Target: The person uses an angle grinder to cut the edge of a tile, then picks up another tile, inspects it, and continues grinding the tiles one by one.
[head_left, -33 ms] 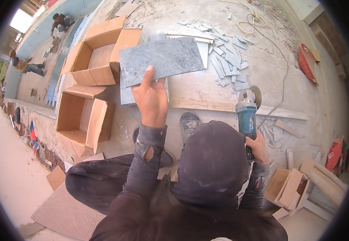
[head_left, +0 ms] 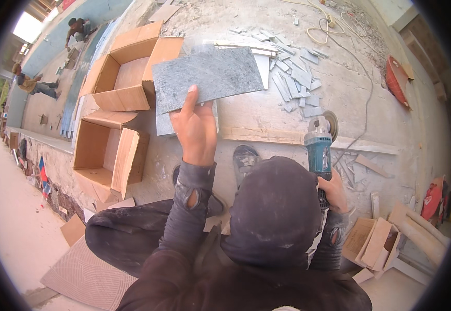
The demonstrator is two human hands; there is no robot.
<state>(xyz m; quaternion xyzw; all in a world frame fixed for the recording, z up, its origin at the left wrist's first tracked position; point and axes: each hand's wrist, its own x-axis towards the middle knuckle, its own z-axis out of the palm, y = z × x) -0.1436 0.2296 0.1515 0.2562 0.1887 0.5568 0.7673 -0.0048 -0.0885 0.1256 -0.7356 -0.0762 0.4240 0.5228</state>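
My left hand (head_left: 197, 133) holds a grey rectangular tile (head_left: 212, 75) by its near edge, thumb on the top face and the other fingers mostly hidden beneath. Under it, another grey tile (head_left: 164, 123) shows in part. My right hand (head_left: 333, 191) is wrapped round the rear body of a teal and black angle grinder (head_left: 319, 155). The grinder's disc (head_left: 331, 124) points away from me, to the right of the held tile and apart from it. Whether the disc spins, I cannot tell.
Two open cardboard boxes (head_left: 127, 72) stand at the left. Cut tile strips (head_left: 295, 78) litter the floor beyond a wooden batten (head_left: 267, 135). A cable (head_left: 366, 103) runs along the right. Near right lies a smaller box (head_left: 368, 241). Two people (head_left: 36, 85) work at the far left.
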